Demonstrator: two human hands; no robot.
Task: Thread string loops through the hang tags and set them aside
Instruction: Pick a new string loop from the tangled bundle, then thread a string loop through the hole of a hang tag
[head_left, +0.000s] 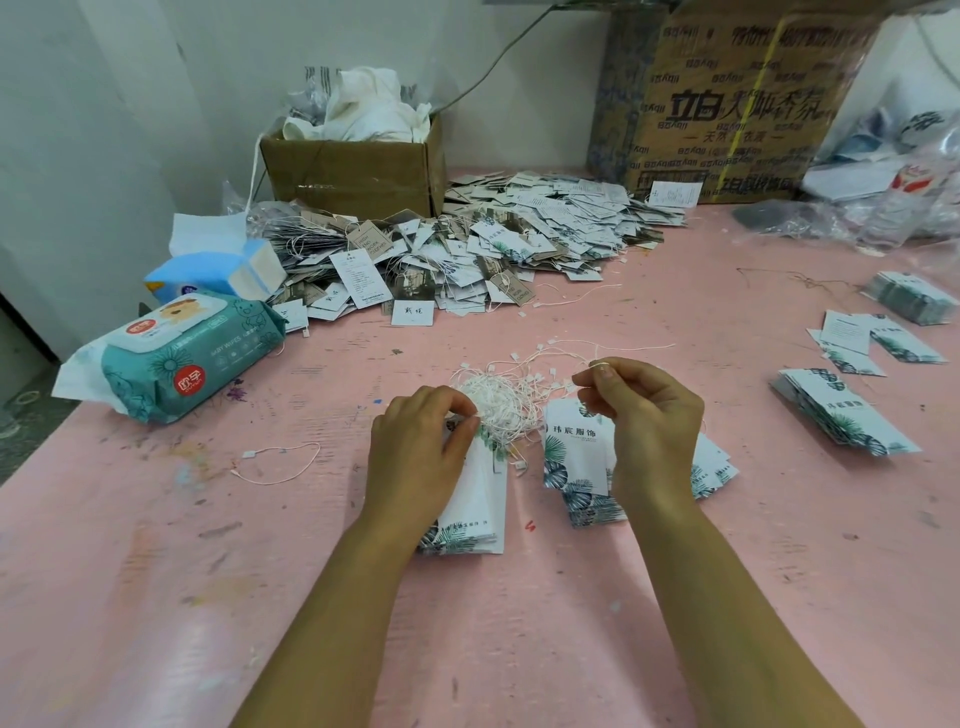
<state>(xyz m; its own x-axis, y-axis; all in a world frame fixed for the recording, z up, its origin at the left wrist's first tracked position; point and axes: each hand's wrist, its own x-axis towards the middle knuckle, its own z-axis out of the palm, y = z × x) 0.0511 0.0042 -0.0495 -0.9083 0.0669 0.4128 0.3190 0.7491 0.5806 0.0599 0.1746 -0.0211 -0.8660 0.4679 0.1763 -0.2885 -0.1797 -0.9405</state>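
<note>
- Hands of a person worked at a pink desk (519, 623), seen from over the forearms.
- The left hand (421, 447) gripped a stack of hang tags (478, 514) that lay flat on the desk. Its thumb and forefinger curled over the far end of the stack.
- The stack's long axis ran straight away from the person, its far end touching a tangle of string loops (493, 400).
- The right hand (639, 415) was raised just above the desk and pinched the end of one string loop (597, 361) between thumb and forefinger.
- The pinched string sat to the right of the stack's far end and a little beyond it, with the tangle between the two.
- The tag's hole was hidden under the left fingers. It probably lay at that far end, so the right hand would likely carry the string leftward to meet it.
- More loose tags (571, 457) were fanned out beneath the right hand.
- A broad pile of strung tags (493, 244) lay along the far side of the desk, well apart from both hands.
- Further tag stacks (841, 415) waited out to the right.
</note>
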